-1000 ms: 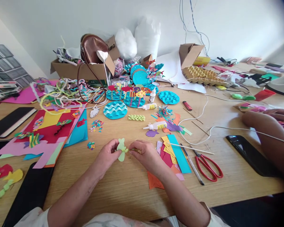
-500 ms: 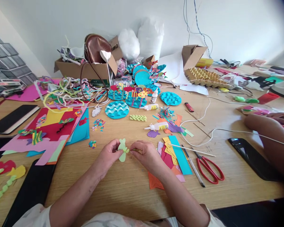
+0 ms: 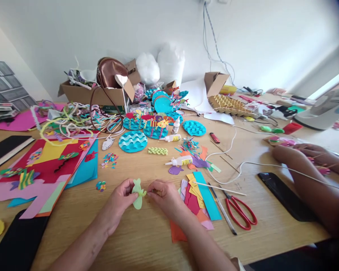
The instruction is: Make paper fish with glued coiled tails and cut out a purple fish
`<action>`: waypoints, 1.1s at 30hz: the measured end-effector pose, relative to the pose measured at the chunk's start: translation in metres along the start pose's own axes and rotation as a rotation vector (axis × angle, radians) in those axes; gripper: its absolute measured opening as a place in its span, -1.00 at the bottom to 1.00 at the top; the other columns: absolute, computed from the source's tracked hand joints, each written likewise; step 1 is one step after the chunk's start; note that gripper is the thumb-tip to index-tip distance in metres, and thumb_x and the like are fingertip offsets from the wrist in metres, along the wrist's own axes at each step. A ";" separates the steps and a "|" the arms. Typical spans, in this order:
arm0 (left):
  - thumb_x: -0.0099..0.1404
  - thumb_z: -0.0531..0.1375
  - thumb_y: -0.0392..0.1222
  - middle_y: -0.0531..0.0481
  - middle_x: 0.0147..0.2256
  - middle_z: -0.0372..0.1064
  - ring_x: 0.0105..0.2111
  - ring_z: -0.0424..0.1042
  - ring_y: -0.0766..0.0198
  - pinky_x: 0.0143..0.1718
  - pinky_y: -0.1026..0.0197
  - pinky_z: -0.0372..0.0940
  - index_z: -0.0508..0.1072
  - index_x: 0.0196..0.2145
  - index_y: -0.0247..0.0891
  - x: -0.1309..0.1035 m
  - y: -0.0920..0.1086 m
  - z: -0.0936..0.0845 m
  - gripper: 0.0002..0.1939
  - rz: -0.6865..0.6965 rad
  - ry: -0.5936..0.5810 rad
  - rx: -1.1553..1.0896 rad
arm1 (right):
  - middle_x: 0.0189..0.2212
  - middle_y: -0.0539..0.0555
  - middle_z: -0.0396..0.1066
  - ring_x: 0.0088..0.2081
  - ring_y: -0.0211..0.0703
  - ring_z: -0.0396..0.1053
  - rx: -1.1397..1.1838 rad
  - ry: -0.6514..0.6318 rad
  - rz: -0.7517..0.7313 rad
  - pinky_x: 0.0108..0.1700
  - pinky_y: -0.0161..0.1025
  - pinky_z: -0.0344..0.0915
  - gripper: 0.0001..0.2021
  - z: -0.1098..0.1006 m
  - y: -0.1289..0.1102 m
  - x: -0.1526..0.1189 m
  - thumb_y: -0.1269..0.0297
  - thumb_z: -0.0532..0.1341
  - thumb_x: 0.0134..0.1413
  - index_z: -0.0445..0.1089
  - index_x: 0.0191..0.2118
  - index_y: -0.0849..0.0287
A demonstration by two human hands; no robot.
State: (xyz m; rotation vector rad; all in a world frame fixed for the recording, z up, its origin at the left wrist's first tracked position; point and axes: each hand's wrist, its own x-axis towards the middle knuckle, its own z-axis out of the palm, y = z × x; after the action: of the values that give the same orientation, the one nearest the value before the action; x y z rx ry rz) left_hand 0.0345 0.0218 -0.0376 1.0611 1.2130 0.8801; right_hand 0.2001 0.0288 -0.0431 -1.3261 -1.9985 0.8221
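My left hand [image 3: 121,196] pinches a pale green paper fish [image 3: 137,203] between thumb and fingers, above the table's front middle. A small yellow-green curled strip [image 3: 142,193] sticks out from the fish's right side. My right hand [image 3: 164,196] is just to the right, thumb and fingertips closed together by the strip's end. What lies between those fingertips is too small to make out. Left of my hands is a little pile of colourful paper dots [image 3: 101,186]. Under and beside my right forearm lie paper scraps, including a blue strip [image 3: 206,195].
Red-handled scissors [image 3: 240,212] and a pen [image 3: 222,209] lie right of the scraps. Glue bottles [image 3: 180,161] stand or lie ahead, near blue decorated discs [image 3: 132,141]. A white cable [image 3: 267,165] crosses toward another person's arm [image 3: 293,171] and a black phone [image 3: 286,195].
The camera view has swung right and up, so everything appears farther left and lower. Both hands keep nearly the same pose around the green fish. More of the other person's hands shows.
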 end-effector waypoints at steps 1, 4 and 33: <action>-0.05 0.18 -0.22 0.10 -0.47 0.28 -0.41 0.27 0.31 -0.37 0.31 0.17 0.34 -0.43 -0.25 0.000 0.001 0.000 -0.84 0.003 -0.001 0.005 | -0.52 -0.02 0.44 -0.44 -0.27 0.37 -0.001 0.005 -0.001 -0.37 -0.40 0.18 -0.87 0.000 0.000 0.000 0.54 0.23 -0.08 0.43 -0.48 0.15; -0.06 0.18 -0.19 0.12 -0.50 0.26 -0.44 0.25 0.31 -0.40 0.30 0.15 0.33 -0.43 -0.24 0.001 0.003 0.001 -0.83 0.007 -0.008 0.043 | -0.49 -0.03 0.45 -0.41 -0.27 0.38 -0.009 0.009 -0.012 -0.35 -0.40 0.19 -0.86 0.001 0.000 0.000 0.53 0.23 -0.08 0.42 -0.48 0.14; -0.01 0.14 -0.21 0.09 -0.43 0.27 -0.38 0.24 0.27 -0.36 0.30 0.12 0.34 -0.34 -0.24 -0.030 0.005 -0.018 -0.80 0.039 0.024 0.107 | -0.50 -0.01 0.43 -0.44 -0.26 0.36 -0.049 -0.113 -0.039 -0.39 -0.37 0.19 -0.81 0.003 -0.022 -0.010 0.61 0.16 -0.10 0.37 -0.47 0.16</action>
State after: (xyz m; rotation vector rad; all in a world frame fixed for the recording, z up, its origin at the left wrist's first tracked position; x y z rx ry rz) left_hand 0.0116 -0.0019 -0.0249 1.1664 1.2745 0.8674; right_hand 0.1886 0.0117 -0.0294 -1.2890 -2.1378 0.8524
